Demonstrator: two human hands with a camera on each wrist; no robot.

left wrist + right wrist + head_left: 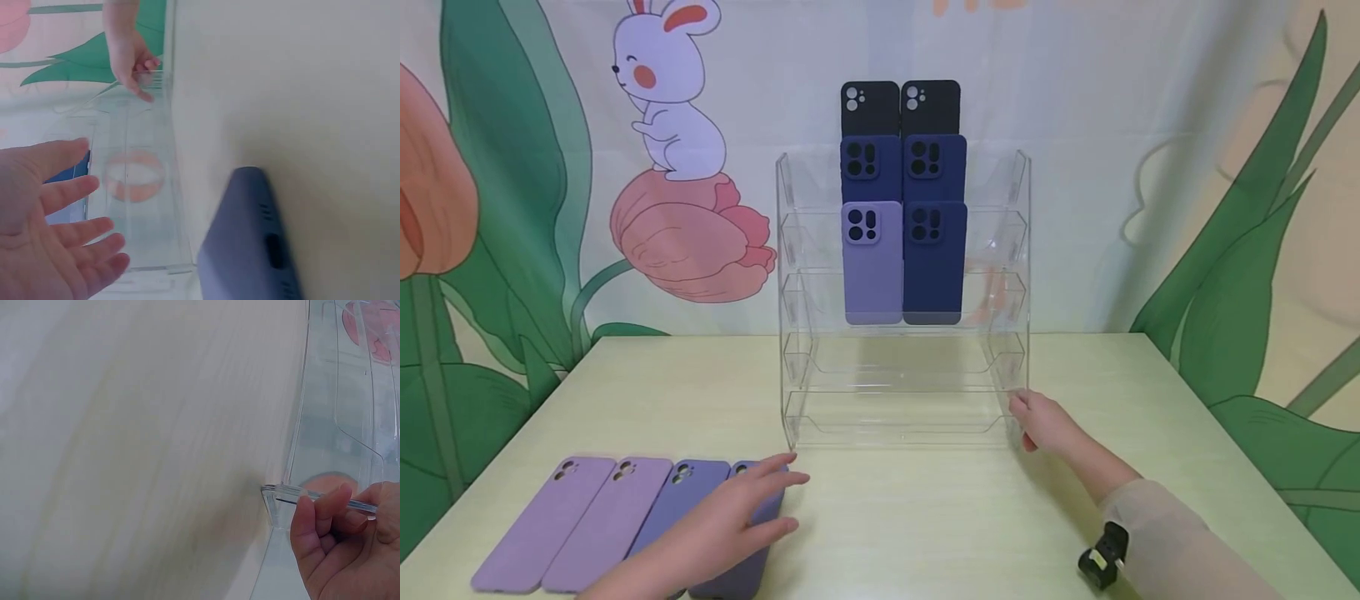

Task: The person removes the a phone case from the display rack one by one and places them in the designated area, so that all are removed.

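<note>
A clear tiered display stand (pixel 902 417) stands upright on the table. My right hand (pixel 1048 425) holds its lower right edge; in the right wrist view, thumb and fingers pinch the clear side panel (pixel 294 492). My left hand (pixel 722 525) is spread over the table's front left with nothing in it, overlapping two bluish phone cases in the head view. The nearer-to-centre case (pixel 752 567) is partly hidden by this hand; the other bluish case (pixel 681 512) lies beside it. Two lilac cases, an outer one (pixel 542 525) and an inner one (pixel 606 533), complete the row.
Higher on the stand sit two black cases (pixel 871 121), two dark blue cases (pixel 936 179) below them, then a lilac case (pixel 872 283) beside a navy case (pixel 934 283). A printed cloth (pixel 1075 125) hangs behind the table (pixel 910 525).
</note>
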